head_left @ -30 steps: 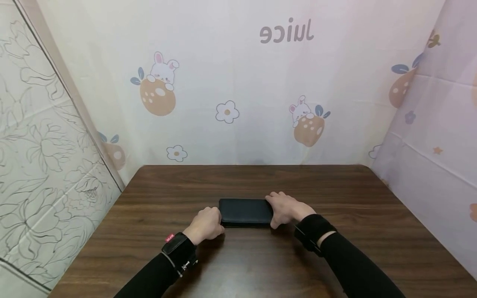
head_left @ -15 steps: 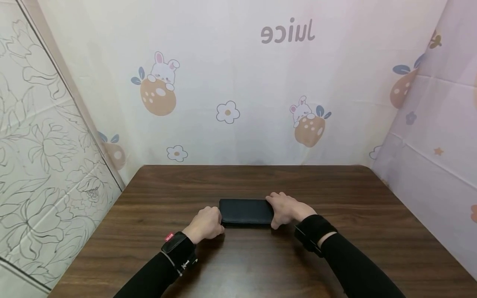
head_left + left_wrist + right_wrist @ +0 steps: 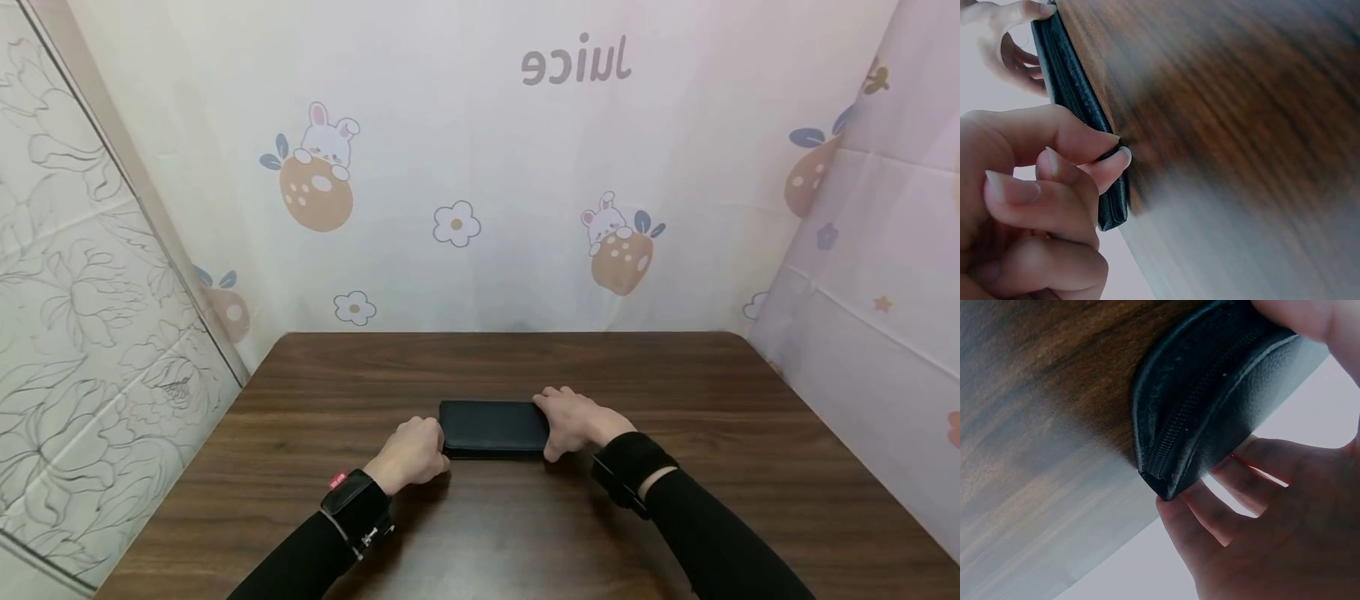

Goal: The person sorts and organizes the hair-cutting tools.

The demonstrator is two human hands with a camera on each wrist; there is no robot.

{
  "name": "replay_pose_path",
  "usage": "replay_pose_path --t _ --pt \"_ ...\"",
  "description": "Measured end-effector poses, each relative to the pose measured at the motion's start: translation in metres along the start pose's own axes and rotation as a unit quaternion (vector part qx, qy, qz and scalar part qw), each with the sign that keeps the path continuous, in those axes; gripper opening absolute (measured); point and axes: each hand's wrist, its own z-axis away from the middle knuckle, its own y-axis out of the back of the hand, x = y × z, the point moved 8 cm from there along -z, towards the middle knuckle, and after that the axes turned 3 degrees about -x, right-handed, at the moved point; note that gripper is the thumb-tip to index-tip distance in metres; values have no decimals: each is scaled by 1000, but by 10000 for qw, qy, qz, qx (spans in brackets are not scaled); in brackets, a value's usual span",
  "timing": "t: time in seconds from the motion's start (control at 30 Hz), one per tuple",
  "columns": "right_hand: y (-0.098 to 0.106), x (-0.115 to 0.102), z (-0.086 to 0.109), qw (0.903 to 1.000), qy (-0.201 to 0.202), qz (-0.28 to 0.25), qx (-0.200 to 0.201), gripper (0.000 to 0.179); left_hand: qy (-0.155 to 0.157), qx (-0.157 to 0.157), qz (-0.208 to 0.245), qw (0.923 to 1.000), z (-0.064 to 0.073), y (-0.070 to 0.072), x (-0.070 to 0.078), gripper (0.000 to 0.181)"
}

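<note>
A black zip wallet (image 3: 493,430) lies flat on the brown wooden table (image 3: 495,533), its long side across my view. At its left end, my left hand (image 3: 411,452) pinches a small dark piece, apparently the zipper pull, between thumb and index finger; the fingertips mostly hide it. The other left fingers are curled in, as the left wrist view shows. My right hand (image 3: 576,422) holds the right end, thumb on the near edge and fingers spread along the far side. In the right wrist view the zipper teeth (image 3: 1175,425) run inside the wallet's edge, closed there.
Behind the table hangs a pale curtain (image 3: 465,150) printed with rabbits, fruit and flowers, and it continues along the right side. A white panel (image 3: 97,300) with line-drawn flowers stands at the left. Each wrist wears a black strap (image 3: 633,471).
The head view has shifted very slightly. Both hands keep their hold at the two ends of the wallet, and the wallet stays in place.
</note>
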Motion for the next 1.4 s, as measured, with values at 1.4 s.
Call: replay_pose_path --t 1.4 --pt "1 -3 -4 9999 -23 -67 -102 86 -179 -116 82 9997 -5 4 -11 41"
